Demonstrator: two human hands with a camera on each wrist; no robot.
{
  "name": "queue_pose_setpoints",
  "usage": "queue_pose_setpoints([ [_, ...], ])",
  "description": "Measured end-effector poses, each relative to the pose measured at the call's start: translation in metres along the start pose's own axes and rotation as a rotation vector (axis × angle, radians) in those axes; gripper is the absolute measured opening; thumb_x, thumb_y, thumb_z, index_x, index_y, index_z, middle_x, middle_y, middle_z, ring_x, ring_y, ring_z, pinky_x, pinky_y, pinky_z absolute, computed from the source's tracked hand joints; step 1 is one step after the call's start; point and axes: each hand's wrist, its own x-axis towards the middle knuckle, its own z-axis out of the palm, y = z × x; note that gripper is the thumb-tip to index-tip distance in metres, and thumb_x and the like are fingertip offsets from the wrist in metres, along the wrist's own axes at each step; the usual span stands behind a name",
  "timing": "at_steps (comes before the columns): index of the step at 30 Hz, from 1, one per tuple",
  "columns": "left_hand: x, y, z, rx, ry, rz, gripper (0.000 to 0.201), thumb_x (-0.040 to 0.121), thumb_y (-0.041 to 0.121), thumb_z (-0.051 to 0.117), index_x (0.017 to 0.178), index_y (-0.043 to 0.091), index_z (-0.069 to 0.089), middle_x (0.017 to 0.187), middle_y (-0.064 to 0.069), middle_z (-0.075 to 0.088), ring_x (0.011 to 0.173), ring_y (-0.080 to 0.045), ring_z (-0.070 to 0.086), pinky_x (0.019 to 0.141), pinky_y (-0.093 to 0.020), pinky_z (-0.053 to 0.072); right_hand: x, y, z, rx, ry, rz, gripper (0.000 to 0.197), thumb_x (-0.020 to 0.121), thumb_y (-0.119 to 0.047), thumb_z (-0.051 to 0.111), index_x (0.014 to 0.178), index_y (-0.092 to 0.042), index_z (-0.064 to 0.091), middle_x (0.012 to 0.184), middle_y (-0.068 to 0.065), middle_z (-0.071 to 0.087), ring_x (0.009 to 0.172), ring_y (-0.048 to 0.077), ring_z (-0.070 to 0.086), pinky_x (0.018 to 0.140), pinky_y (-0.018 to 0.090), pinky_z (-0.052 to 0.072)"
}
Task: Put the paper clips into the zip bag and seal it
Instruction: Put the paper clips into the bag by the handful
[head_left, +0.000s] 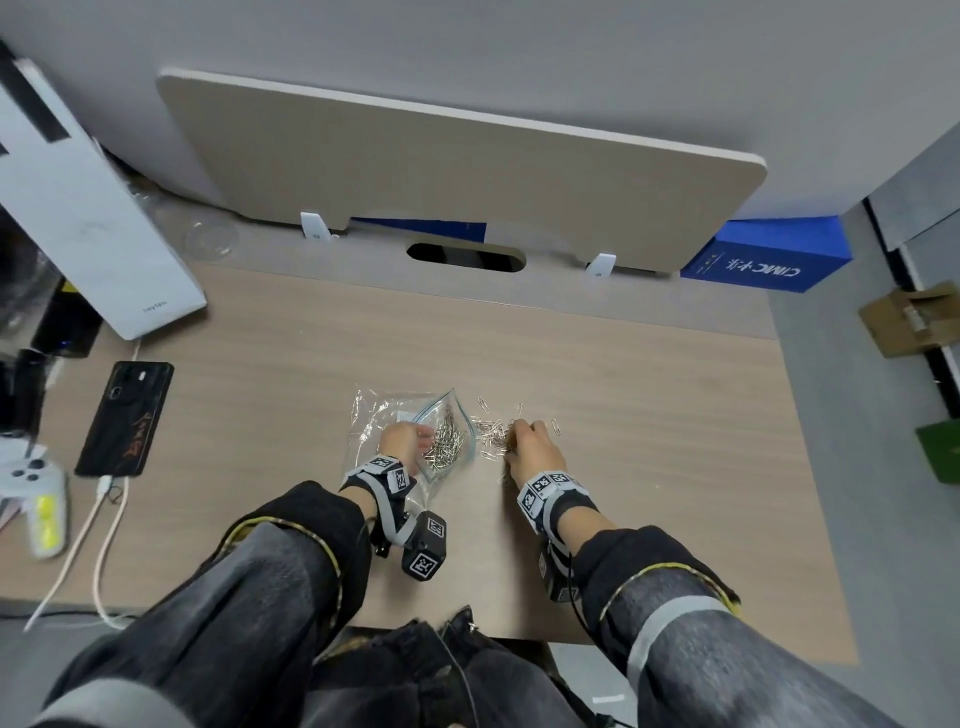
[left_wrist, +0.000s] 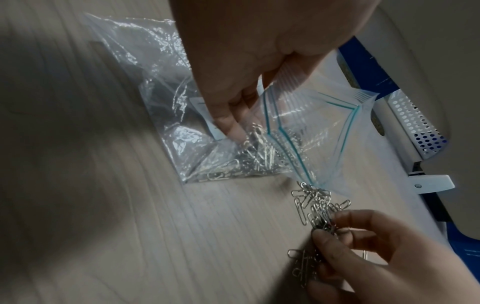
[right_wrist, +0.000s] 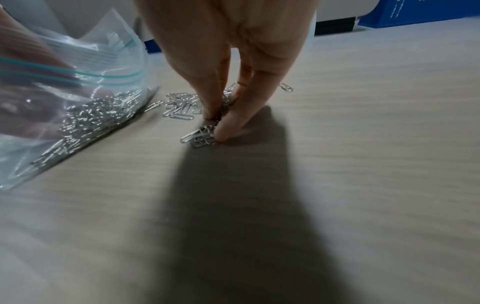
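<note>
A clear zip bag (head_left: 447, 415) with a teal seal line lies mouth open on the wooden desk (head_left: 623, 415), with a heap of silver paper clips (left_wrist: 249, 162) inside. My left hand (head_left: 421, 436) grips the lip of the bag's mouth and holds it up, fingers reaching inside (left_wrist: 233, 123). Just right of the bag, several loose paper clips (head_left: 491, 431) lie scattered. My right hand (head_left: 519, 431) is down on them, thumb and fingers pinching a small bunch of clips (right_wrist: 202, 135) against the desk.
A crumpled clear plastic wrapper (head_left: 371, 415) lies under and left of the bag. A black phone (head_left: 124, 418) with a charging cable (head_left: 104, 545) and a white box (head_left: 88, 218) sit at the left. A divider panel (head_left: 457, 171) and a blue box (head_left: 763, 254) stand behind.
</note>
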Motion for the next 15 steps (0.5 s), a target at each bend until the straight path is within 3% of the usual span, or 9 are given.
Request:
queue_pose_setpoints([
  [7,0.0,0.001,0.001,-0.083,0.024,-0.025,0.036,0.095,-0.001,0.031,0.121,-0.011,0.053,0.13,-0.026,0.055,0.125,-0.042,0.049,0.105,-0.044,0.039,0.012,0.0,-0.01,0.173,-0.004,0.076,0.015,0.085,-0.004,0.054,0.083,-0.018,0.057,0.103,0.008,0.063,0.096,0.029,0.061,0.083,0.032,0.049],
  [11,0.001,0.001,-0.001,-0.107,0.01,-0.043,0.036,0.095,0.0,0.031,0.12,-0.01,0.054,0.129,-0.025,0.056,0.126,-0.043,0.048,0.105,-0.046,0.039,0.02,0.01,-0.014,0.38,-0.011,0.181,0.023,0.076,-0.003,0.06,0.063,-0.022,0.056,0.084,0.006,0.069,0.079,0.028,0.069,0.074,0.044,0.06],
  [15,0.002,-0.001,-0.002,-0.085,-0.016,-0.03,0.035,0.094,-0.001,0.031,0.12,-0.008,0.054,0.129,-0.024,0.056,0.123,-0.038,0.052,0.102,-0.049,0.041,0.016,0.006,-0.033,0.523,-0.026,0.209,0.023,0.076,0.004,0.065,0.063,-0.014,0.06,0.062,0.005,0.065,0.052,0.019,0.065,0.063,0.04,0.062],
])
